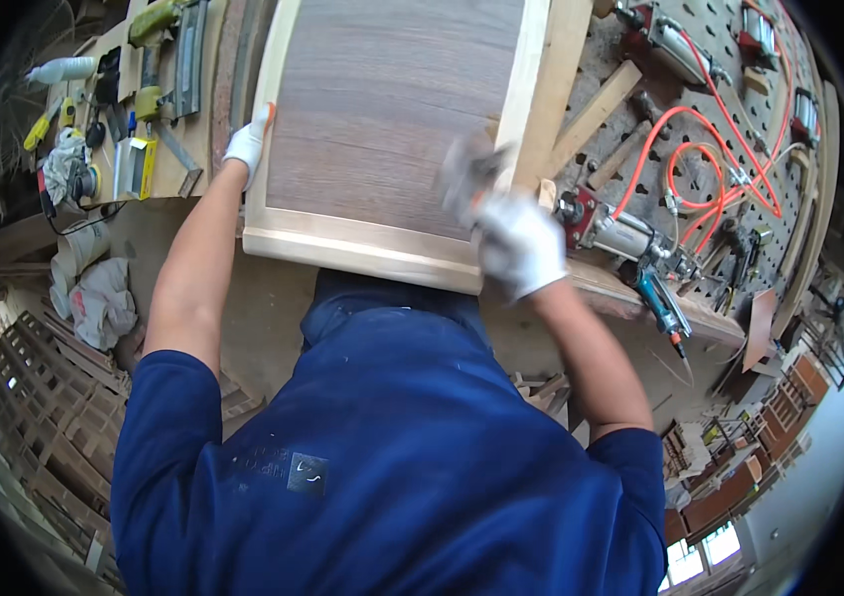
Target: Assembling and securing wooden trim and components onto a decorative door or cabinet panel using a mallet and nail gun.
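Note:
A framed wooden panel (392, 119), brown in the middle with a pale wood border, lies on the workbench in front of me. At the panel's left border, my left hand (247, 144) in a white glove with orange fingertips grips the edge, its fingers partly hidden. Over the panel's near right corner, my right hand (521, 243), also gloved, is closed round what looks like a hammer (471, 179). Motion smears the hammer's grey head, and the glove hides most of its handle.
Right of the panel, a perforated metal bench top (700, 70) carries air cylinders (625, 233), orange hoses (680, 159) and wood strips. A teal air tool (662, 303) hangs at its near edge. On the left, a side bench holds a white bottle (62, 70) and hand tools.

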The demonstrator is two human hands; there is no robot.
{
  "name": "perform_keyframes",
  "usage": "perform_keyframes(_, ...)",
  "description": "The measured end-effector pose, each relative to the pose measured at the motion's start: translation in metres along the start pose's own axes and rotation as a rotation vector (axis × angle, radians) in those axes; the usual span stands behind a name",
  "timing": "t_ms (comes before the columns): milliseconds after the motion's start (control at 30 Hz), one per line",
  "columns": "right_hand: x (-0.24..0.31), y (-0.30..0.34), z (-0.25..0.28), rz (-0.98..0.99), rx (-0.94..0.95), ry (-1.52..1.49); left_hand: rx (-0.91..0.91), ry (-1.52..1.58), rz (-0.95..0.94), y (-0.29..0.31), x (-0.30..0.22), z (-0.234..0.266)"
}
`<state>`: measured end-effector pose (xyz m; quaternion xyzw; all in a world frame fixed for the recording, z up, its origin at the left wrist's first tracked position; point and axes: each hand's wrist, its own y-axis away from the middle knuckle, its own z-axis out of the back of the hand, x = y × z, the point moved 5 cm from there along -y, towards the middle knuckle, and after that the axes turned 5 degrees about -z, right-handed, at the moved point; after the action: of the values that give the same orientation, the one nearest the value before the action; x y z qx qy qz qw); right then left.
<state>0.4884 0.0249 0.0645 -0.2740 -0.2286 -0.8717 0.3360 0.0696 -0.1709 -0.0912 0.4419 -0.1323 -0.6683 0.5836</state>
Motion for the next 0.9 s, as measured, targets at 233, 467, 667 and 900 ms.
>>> perform_keyframes(233, -0.034, 0.072, -0.034, -0.117, 0.193, 0.145, -0.024, -0.177, -0.08, -0.014, -0.006, 0.007)
perform_keyframes(467, 0.179, -0.047, -0.207, 0.37, 0.25, 0.16, 0.192, -0.097, -0.198, -0.014, -0.004, 0.0)
perform_keyframes(667, 0.233, -0.094, -0.261, 0.199, 0.536, 0.118, 0.252, -0.138, -0.205, -0.041, 0.004, -0.011)
perform_keyframes(900, 0.036, -0.084, -0.007, -0.143, -0.269, -0.276, 0.176, 0.031, -0.127, -0.054, 0.018, -0.011)
